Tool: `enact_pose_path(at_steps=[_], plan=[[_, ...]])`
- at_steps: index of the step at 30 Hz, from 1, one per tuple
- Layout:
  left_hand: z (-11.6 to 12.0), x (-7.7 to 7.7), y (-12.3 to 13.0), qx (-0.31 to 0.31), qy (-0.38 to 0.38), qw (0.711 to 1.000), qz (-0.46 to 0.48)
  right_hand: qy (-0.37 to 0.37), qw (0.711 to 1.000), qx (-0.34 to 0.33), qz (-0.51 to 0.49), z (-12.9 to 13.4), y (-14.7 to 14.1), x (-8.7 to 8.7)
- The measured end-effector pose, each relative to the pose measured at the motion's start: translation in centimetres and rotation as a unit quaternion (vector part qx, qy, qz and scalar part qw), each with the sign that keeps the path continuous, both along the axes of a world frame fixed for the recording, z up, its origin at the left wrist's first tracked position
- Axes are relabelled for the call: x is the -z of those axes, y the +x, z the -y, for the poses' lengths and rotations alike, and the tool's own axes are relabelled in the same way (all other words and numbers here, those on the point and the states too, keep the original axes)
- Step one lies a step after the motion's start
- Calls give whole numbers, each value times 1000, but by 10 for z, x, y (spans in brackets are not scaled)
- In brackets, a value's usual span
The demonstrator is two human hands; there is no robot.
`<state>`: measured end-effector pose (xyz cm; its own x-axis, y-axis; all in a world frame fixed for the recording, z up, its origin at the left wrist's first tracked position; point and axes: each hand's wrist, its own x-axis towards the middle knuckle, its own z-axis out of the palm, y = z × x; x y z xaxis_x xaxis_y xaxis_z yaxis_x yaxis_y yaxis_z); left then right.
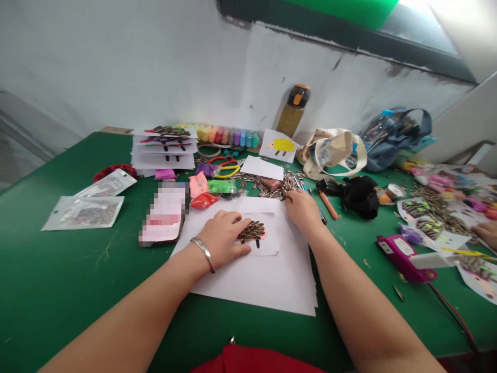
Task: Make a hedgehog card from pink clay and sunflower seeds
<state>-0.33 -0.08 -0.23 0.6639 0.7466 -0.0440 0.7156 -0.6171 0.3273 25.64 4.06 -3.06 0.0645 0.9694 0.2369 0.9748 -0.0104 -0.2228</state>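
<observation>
In the head view, a small card (267,248) bearing a seed-covered hedgehog (252,231) lies on white paper sheets (252,285) at the centre of the green table (23,248). Around that card, a loose pile of seeds (245,180) spreads at 12 o'clock, partly covered by a blank card (262,168); a red packet (204,201) and a green packet (220,186) crowd the sheets' far edge at 11. A phone (166,210) sits between 9 and 10, stacked cards (163,161) between 10 and 11, a bottle (294,109) at 1, a cloth bag (334,150) at 2, and a magenta tool (407,259) at 3. The left hand (222,233) comes in from 8 o'clock, palm down over the card's left side, thumb and fingers parted widely. The right hand (302,207) reaches in from 4 towards 12, fingers bent close together at the seeds' near edge; whether they pinch one, I cannot tell. The left fingers hide part of the hedgehog, the phone's screen is pixelated, and another person's hand (487,233) is cut off at 3.
</observation>
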Motion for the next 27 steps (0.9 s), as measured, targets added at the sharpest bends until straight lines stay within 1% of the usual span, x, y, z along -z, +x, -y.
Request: enact_pose_path(at_steps=[3,6,8,10,12,13,14,15,17,19,20,22,27], plan=[[0,1,0,-5,-1,1000,2,7,1000,-9,-16,2,2,5],[0,1,0,-7,-3,1000,1,15,999,-14,-35,5,3,5],[0,1,1,-4,-3,1000,0,32,998,-15,-49,9,2,-1],[0,1,0,-2,1,1000,1,62,995,-18,-74,14,-1,-10],[0,1,1,0,5,1000,4,88,989,-29,-118,24,-6,-21],[0,1,1,1,6,1000,4,88,984,-37,-147,30,-10,-26],[0,1,1,1,5,1000,4,79,977,-38,-193,37,-14,-30],[1,0,1,2,4,1000,4,49,965,-37,-255,44,-18,-33],[1,-1,2,-1,0,1000,2,-47,927,-47,-370,60,-28,-36],[1,-1,2,-2,-2,1000,1,-132,889,-69,-433,73,-36,-34],[1,-1,2,-3,-1,1000,1,-151,882,-72,-441,78,-39,-33],[1,-1,2,-3,0,1000,0,-167,884,-77,-429,83,-42,-30],[0,0,2,-3,5,1000,-1,-135,918,-103,-357,81,-43,-25]])
